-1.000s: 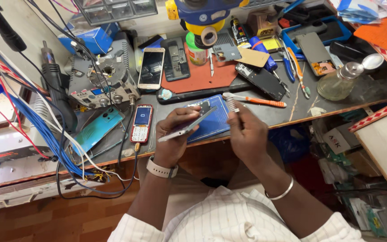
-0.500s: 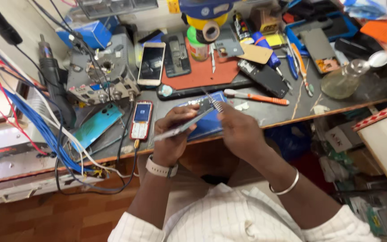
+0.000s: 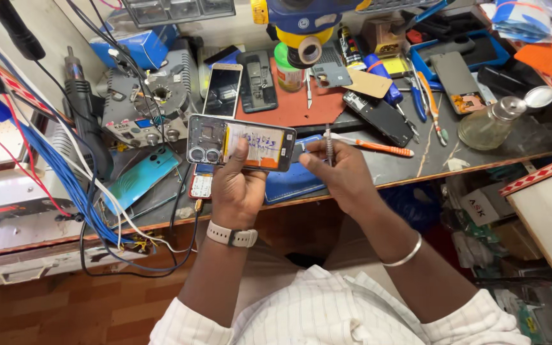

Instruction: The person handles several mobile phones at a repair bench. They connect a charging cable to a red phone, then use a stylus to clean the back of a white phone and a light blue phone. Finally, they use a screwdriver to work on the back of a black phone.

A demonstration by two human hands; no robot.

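Observation:
My left hand (image 3: 237, 185) holds an opened smartphone (image 3: 241, 144) flat toward me, its back cover off, showing the battery and two camera rings. A white watch sits on that wrist. My right hand (image 3: 337, 172) pinches the phone's right end and also grips a thin metal tool (image 3: 328, 142) that points upward. Both hands hover above the front edge of the workbench (image 3: 416, 169), over a blue mat (image 3: 292, 185).
Around the bench lie a teal phone back (image 3: 142, 179), a small keypad phone (image 3: 200, 185), an orange-handled screwdriver (image 3: 378, 148), a glass bottle (image 3: 490, 124), a red mat (image 3: 301, 105), several phones and parts, and a tangle of blue cables (image 3: 65, 185) at left.
I have turned the phone from edge-on to flat, so its open back now faces me. My right hand moved from above the phone to its right end.

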